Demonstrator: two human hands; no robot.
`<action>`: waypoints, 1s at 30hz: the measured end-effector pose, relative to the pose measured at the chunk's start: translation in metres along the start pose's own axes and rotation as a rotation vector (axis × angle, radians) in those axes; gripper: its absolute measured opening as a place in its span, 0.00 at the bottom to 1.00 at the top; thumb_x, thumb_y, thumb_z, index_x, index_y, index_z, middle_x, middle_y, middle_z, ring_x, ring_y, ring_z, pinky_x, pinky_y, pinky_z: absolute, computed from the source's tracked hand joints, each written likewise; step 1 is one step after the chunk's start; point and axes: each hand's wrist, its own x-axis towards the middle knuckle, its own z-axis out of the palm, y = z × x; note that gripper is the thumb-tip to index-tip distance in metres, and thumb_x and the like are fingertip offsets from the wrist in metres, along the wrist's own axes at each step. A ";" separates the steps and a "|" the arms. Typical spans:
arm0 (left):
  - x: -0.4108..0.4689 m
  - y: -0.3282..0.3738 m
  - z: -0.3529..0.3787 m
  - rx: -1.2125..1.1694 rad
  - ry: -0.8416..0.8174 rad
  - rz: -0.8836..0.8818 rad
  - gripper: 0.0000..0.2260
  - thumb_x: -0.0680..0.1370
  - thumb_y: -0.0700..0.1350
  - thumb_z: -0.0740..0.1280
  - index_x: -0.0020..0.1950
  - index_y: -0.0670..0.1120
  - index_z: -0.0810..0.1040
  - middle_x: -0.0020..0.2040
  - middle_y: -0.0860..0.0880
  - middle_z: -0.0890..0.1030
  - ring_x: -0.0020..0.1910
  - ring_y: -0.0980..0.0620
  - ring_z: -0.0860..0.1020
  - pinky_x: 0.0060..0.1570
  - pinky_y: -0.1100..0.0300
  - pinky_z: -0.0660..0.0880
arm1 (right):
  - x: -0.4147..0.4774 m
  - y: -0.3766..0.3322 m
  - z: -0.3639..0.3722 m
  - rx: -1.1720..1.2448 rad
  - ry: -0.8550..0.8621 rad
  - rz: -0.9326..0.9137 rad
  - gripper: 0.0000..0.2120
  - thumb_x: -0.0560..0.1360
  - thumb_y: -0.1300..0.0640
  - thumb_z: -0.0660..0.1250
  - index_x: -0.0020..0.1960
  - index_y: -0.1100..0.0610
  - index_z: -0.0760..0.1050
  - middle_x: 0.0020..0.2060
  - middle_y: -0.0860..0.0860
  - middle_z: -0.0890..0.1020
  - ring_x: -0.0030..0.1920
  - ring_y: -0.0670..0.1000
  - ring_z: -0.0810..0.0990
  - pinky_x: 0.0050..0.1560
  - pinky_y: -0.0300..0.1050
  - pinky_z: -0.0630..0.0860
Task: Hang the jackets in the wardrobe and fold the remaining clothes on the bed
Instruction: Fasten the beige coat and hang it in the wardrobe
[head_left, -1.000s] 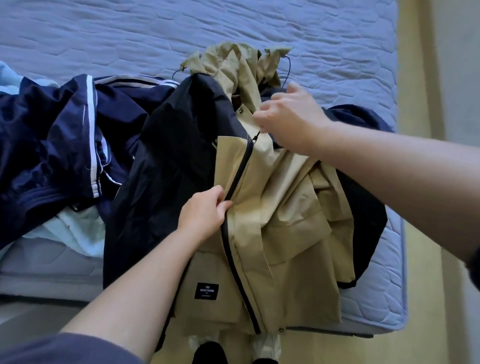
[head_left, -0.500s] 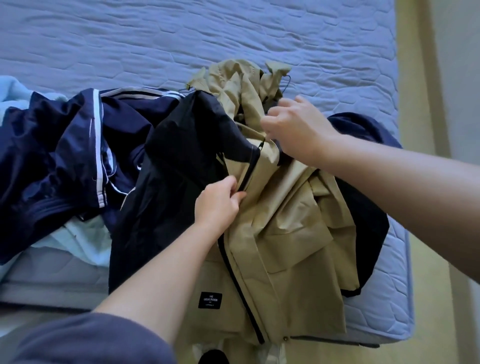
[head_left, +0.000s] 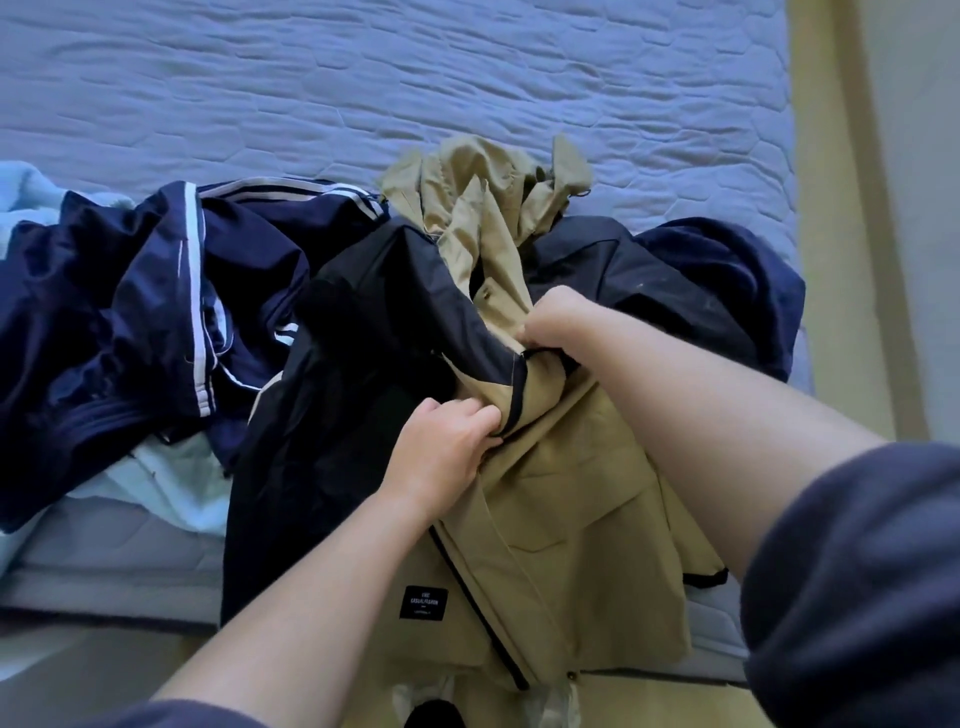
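Khaki jacket (head_left: 571, 519) lies crumpled at the near edge of the bed (head_left: 363, 93), with its hem hanging over the mattress side and its hood end bunched up toward the far side. A dark zipper (head_left: 514, 387) runs along its front edge, and a small black label (head_left: 424, 603) sits low on the front panel. The left hand (head_left: 441, 452) has its fingers curled tight, pinching the khaki cloth just beside the zipper. The right hand (head_left: 558, 322) is a little farther up the same jacket, near the collar, its fingers bent and dug into the fabric so that it grips a fold there. The two hands are close together, but they are not touching. Black fabric (head_left: 337, 415) spreads to the left of the khaki front and drapes over the bed edge; I cannot tell whether it is this jacket's lining or a separate garment. Left of that lies a navy track jacket (head_left: 130, 312) with white stripes, rumpled on top of a pale blue cloth (head_left: 171, 478). A dark blue garment (head_left: 727, 270) lies behind the right forearm. Both arms wear pushed-up grey-blue sleeves (head_left: 857, 597). A strip of yellowish floor (head_left: 831, 156) shows to the right of the bed.
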 end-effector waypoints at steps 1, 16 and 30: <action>-0.004 -0.002 -0.001 -0.010 -0.018 -0.021 0.09 0.74 0.42 0.71 0.38 0.45 0.72 0.33 0.50 0.73 0.32 0.48 0.73 0.35 0.55 0.68 | -0.003 0.002 -0.001 0.234 -0.013 0.045 0.16 0.79 0.58 0.62 0.64 0.63 0.72 0.57 0.59 0.77 0.55 0.58 0.77 0.49 0.46 0.76; 0.125 0.041 -0.150 -0.691 -0.023 -1.110 0.40 0.68 0.60 0.72 0.69 0.40 0.60 0.62 0.42 0.74 0.59 0.40 0.76 0.58 0.46 0.75 | -0.153 0.008 -0.056 1.526 -0.129 -0.083 0.17 0.81 0.65 0.50 0.65 0.67 0.71 0.52 0.63 0.80 0.52 0.60 0.78 0.58 0.57 0.75; 0.005 0.133 -0.261 -2.034 0.220 -1.076 0.24 0.63 0.30 0.49 0.50 0.45 0.76 0.35 0.47 0.83 0.34 0.51 0.82 0.47 0.42 0.78 | -0.293 0.035 -0.117 1.528 -0.207 -0.234 0.30 0.77 0.34 0.52 0.64 0.55 0.75 0.55 0.55 0.83 0.54 0.54 0.82 0.54 0.51 0.77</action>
